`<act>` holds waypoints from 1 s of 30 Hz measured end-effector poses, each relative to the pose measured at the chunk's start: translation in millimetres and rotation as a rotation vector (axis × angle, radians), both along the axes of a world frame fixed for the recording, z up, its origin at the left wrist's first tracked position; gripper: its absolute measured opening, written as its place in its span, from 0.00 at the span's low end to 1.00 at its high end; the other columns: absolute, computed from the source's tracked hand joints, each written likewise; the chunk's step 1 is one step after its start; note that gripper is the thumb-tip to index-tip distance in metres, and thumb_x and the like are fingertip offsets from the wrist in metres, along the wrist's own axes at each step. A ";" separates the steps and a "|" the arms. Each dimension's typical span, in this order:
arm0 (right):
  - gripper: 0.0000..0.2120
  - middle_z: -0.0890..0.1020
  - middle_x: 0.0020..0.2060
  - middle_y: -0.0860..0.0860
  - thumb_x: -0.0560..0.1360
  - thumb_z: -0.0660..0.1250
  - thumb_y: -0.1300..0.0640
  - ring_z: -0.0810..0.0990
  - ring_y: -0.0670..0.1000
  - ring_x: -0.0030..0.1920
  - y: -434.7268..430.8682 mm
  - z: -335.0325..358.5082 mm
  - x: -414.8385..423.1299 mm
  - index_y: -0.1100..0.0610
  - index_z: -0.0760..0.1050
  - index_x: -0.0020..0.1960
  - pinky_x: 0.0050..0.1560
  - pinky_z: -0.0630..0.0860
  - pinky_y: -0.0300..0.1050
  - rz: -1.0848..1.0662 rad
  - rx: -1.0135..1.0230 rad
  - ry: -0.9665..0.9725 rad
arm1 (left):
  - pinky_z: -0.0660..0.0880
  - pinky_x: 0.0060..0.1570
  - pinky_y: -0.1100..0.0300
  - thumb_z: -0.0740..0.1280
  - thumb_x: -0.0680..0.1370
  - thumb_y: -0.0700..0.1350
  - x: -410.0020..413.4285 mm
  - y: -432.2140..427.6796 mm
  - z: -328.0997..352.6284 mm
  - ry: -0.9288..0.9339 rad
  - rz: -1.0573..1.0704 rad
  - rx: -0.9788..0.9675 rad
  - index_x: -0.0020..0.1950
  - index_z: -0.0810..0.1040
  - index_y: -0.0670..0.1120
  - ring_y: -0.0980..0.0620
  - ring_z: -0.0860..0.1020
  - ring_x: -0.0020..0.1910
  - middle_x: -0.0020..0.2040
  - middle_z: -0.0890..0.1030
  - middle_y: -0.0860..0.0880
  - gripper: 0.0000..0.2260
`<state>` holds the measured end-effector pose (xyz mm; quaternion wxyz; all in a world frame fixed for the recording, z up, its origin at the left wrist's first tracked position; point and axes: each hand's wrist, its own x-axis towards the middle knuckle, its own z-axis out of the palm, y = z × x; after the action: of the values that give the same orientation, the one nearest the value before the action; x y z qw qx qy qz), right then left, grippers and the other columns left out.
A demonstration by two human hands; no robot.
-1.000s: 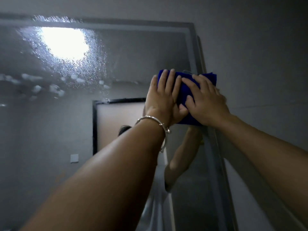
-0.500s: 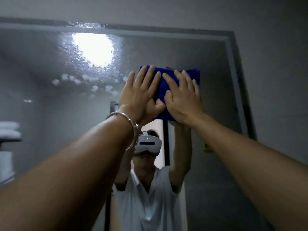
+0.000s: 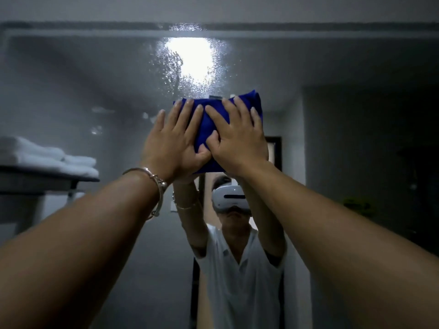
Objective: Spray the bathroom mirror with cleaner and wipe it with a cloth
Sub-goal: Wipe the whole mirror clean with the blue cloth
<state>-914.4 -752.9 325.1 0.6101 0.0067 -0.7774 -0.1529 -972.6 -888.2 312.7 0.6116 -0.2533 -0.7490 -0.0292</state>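
From the head view, both hands are raised with fingers flat and spread. The left hand (image 3: 171, 143) and right hand (image 3: 240, 143) press a folded blue cloth (image 3: 207, 125) against the mirror (image 3: 95, 74), just below droplets (image 3: 166, 67) around a reflected light. A bracelet (image 3: 152, 184) circles the left wrist.

Left hand (image 3: 166, 148), right hand (image 3: 240, 143), pressing cloth (image 3: 257, 100)

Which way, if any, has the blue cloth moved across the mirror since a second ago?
Yes. The blue cloth has slid left across the mirror: it was at the right frame edge, and now sits much nearer the foam spots.
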 end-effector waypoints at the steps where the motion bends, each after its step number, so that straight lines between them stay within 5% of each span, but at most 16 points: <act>1: 0.26 0.56 0.77 0.52 0.78 0.53 0.49 0.49 0.54 0.77 -8.1 1.1 -4.9 0.46 0.56 0.76 0.74 0.44 0.56 -0.003 -0.007 0.005 | 0.46 0.73 0.45 0.33 0.68 0.60 -5.2 -8.6 1.7 0.001 0.003 -0.007 0.77 0.42 0.44 0.45 0.45 0.77 0.78 0.44 0.43 0.40; 15: 0.30 0.58 0.76 0.51 0.74 0.49 0.47 0.51 0.53 0.76 -134.7 13.9 -82.0 0.47 0.58 0.76 0.74 0.44 0.55 -0.011 -0.121 0.105 | 0.44 0.73 0.45 0.32 0.67 0.61 -93.4 -130.4 31.8 0.079 -0.136 -0.061 0.78 0.43 0.45 0.44 0.45 0.77 0.78 0.45 0.43 0.41; 30: 0.30 0.61 0.75 0.52 0.72 0.51 0.47 0.53 0.53 0.76 -275.2 11.8 -166.0 0.46 0.62 0.75 0.73 0.46 0.54 -0.011 0.005 0.079 | 0.48 0.72 0.44 0.36 0.68 0.59 -172.8 -272.4 9.9 0.010 -0.086 0.060 0.78 0.44 0.45 0.45 0.45 0.77 0.78 0.45 0.43 0.39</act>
<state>-1080.4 -1028.1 336.9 0.6396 -0.0022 -0.7522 -0.1585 -1145.4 -1160.6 322.6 0.6209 -0.2670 -0.7330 -0.0768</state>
